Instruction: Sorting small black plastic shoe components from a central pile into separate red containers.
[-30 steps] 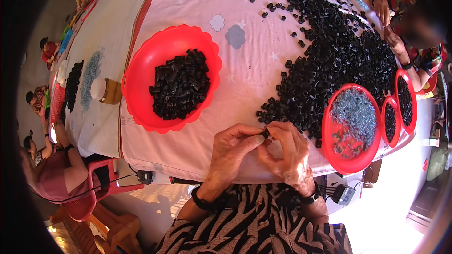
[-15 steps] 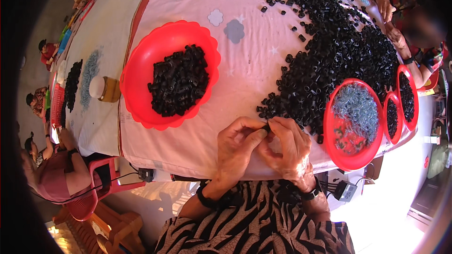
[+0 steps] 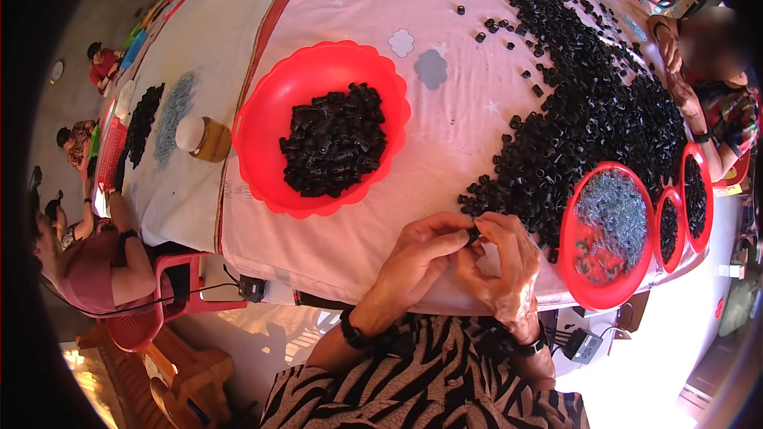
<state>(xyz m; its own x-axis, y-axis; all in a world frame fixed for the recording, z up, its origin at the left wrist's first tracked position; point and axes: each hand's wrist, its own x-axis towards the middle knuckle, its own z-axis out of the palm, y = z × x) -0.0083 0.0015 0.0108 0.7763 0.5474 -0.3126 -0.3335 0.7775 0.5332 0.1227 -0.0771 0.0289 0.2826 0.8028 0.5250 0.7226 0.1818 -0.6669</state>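
My left hand (image 3: 417, 260) and my right hand (image 3: 509, 264) meet over the near edge of the table, fingertips pinched together. Between them they grip a small black plastic ring-shaped part (image 3: 474, 234), mostly covered by the fingers. Just beyond my right hand spreads a big heap of similar black parts (image 3: 592, 123). To the left, a red scalloped bowl (image 3: 262, 139) holds a mound of black parts (image 3: 334, 143). Right of my right hand is a red basin (image 3: 578, 274) with many tiny pale-blue translucent pieces (image 3: 612, 214).
Two smaller red basins (image 3: 669, 262) of black parts stand at the right table edge. A lidded jar (image 3: 208, 141) sits left of the bowl. Across the right edge another person's hands (image 3: 675, 71) are at work. People sit along the left side, one on a red chair (image 3: 187, 310).
The whole view has shifted, so the table and its contents appear farther right and slightly lower. Both hands stay together on the black part, with small finger movements.
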